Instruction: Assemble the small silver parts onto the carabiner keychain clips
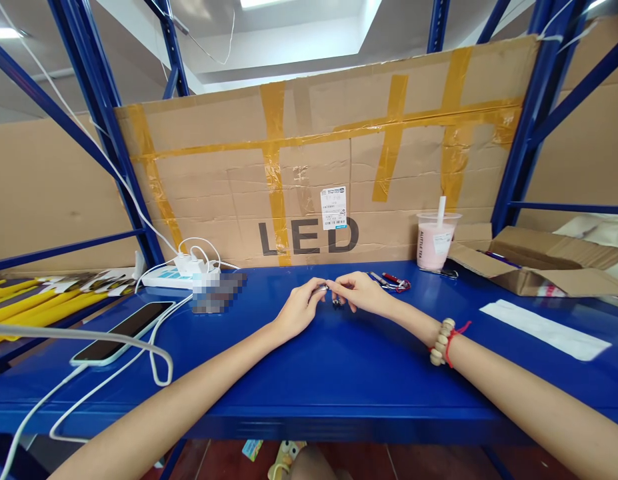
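My left hand (301, 310) and my right hand (361, 291) meet fingertip to fingertip over the middle of the blue tabletop (309, 373). Both are closed in a pinch. A small silvery piece (323, 288) shows at the left fingertips; its kind is too small to tell. Below the right fingers there is a small dark, shiny bit (337, 303), partly hidden by them. What the right fingers pinch is covered. Just beyond my right hand lies a little group of thin red and dark items (390, 281) with metal parts.
On the left are a phone (123, 333) with a white cable, a white power strip (169, 277) and yellow rods (43, 307). To the right stand a pink drink cup (433, 243), an open cardboard box (539, 263) and a white strip (546, 329). Taped cardboard (213, 187) closes the back.
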Motion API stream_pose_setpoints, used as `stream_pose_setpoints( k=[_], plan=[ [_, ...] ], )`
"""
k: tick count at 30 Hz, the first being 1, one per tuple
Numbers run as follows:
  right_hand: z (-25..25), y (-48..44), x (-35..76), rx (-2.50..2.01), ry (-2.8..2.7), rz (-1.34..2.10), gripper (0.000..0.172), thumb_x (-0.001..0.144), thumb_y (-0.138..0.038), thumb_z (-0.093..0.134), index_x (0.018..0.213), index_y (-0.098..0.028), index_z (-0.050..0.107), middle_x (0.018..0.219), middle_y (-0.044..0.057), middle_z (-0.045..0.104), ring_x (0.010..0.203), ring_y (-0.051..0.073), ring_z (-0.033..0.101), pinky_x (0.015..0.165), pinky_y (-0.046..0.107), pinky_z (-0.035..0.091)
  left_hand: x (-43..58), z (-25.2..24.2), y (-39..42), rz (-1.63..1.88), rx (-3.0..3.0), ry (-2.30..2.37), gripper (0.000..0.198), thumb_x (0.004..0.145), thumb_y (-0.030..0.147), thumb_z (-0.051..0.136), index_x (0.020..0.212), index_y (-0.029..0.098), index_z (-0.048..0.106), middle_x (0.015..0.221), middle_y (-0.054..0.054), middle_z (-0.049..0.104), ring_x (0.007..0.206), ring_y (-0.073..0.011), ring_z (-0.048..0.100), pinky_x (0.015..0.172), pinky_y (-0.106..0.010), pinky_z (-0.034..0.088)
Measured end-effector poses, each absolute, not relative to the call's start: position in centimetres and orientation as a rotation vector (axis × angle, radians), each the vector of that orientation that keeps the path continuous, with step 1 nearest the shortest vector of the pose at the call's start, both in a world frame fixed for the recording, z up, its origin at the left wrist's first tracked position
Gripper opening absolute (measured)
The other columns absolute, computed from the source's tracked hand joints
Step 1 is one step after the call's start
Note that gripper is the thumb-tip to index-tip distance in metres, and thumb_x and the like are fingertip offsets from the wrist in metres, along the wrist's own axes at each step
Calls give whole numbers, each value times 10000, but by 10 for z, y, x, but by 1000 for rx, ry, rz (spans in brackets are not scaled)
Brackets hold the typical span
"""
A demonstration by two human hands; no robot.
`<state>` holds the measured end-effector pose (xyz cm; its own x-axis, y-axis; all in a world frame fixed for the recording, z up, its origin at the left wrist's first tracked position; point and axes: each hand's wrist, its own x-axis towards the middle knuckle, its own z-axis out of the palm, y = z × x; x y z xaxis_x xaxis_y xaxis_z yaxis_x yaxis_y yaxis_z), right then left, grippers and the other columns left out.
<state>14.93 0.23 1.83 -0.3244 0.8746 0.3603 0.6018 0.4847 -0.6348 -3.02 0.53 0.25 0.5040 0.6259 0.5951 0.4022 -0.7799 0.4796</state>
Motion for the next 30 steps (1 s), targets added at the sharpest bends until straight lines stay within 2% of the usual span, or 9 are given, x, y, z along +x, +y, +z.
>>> stream_pose_setpoints(
  k=[10,16,21,30],
  plan=[
    [28,-2,156,-1166,-2017,-84,282,756,-509,570,832,-261,682,763,-17,642,541,83,515,519,214,328,-32,2,9,1106,2494,991,226,925,262,283,978,205,495,744,5,562,715,-131,547,716,-242,424],
    [25,-2,157,-1061,-2116,-147,239,797,-456,550,876,-281,693,837,-9,635,526,75,496,522,219,352,-32,2,9,1077,2527,1027,230,926,254,276,940,211,502,750,14,565,704,-122,550,707,-228,429],
    [23,1,159,-1040,-2110,-185,272,797,-488,537,847,-280,705,838,5,635,520,84,497,519,230,367,-33,4,5,1010,2585,1063,234,923,238,285,1002,219,505,780,11,584,708,-127,559,693,-230,437],
    [19,5,159,-1026,-2166,-205,322,784,-525,530,798,-260,712,829,14,633,474,77,465,501,246,363,-37,7,2,918,2748,1038,241,929,227,298,1048,193,505,950,-40,630,849,-171,606,727,-256,460]
  ],
)
